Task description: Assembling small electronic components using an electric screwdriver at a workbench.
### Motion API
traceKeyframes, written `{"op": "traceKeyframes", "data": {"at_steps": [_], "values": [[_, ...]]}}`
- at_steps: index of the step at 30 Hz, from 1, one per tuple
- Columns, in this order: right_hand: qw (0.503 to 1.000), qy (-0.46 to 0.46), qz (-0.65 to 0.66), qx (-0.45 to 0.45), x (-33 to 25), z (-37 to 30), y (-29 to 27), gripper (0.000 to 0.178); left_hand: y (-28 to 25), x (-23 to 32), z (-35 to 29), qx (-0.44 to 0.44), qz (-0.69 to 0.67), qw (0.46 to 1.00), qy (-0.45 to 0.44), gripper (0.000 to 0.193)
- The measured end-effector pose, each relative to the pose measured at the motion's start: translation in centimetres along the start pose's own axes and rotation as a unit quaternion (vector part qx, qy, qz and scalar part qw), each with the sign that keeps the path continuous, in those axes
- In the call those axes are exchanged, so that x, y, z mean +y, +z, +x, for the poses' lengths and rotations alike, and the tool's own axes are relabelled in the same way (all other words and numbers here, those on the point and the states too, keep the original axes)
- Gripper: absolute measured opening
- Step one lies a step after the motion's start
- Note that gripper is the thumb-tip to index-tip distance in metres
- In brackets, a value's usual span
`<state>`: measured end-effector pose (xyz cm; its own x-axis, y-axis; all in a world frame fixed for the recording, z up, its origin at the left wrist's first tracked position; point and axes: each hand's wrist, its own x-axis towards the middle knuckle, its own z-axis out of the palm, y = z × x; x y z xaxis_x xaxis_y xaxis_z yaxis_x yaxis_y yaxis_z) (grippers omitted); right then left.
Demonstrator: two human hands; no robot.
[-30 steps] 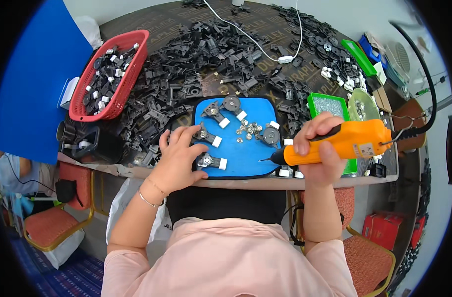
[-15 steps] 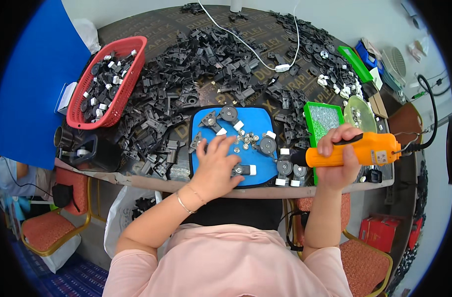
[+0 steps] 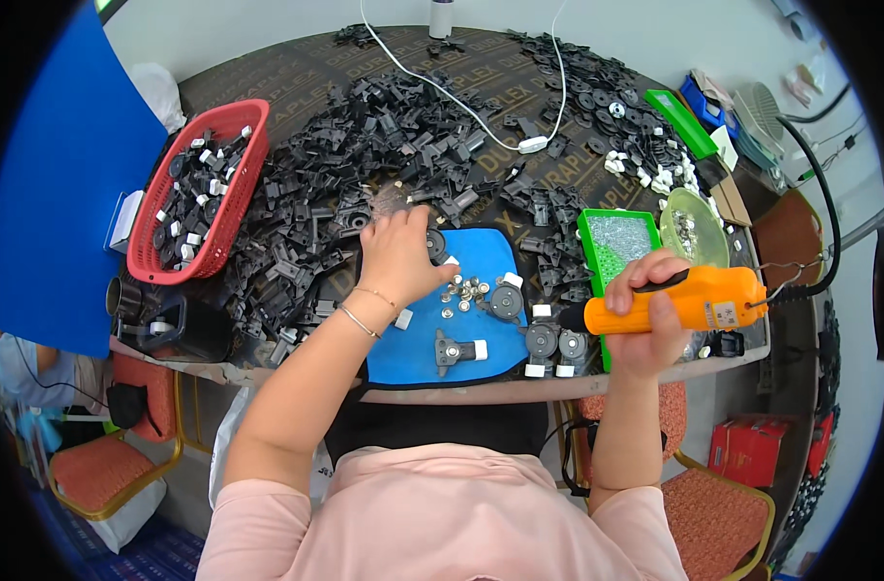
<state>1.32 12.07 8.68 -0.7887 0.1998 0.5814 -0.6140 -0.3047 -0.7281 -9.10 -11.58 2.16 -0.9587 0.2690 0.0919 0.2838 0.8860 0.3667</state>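
- We look down through one wide, head-worn fisheye.
- We face forward over the surface (image 3: 258, 82), with both hands (image 3: 403, 254) near, below us.

A small assembly workshop is suggested: the surface (image 3: 237, 89) is heaped with loose black plastic parts (image 3: 403, 121), tiny silvery pieces (image 3: 621, 233) are kept in a green tray (image 3: 587, 244), a red basket (image 3: 241, 189) is filled with more, and an orange power screwdriver (image 3: 705, 298) is seen (padded chairs (image 3: 98, 472), more usual in banquet halls, are set nearby).
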Motion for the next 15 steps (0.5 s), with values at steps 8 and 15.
{"op": "traceKeyframes", "data": {"at_steps": [8, 15], "values": [[1.000, 0.000, -0.001, 0.007, -0.3, 0.1, -0.7, 0.022, 0.6, 0.8, 0.6, -0.014, 0.009, 1.000, -0.012, 0.072], [1.000, -0.011, 0.003, 0.010, -0.5, 0.0, -1.1, 0.023, -3.1, 3.5, -2.2, -0.013, -0.053, 0.995, 0.081, 0.080]]}}
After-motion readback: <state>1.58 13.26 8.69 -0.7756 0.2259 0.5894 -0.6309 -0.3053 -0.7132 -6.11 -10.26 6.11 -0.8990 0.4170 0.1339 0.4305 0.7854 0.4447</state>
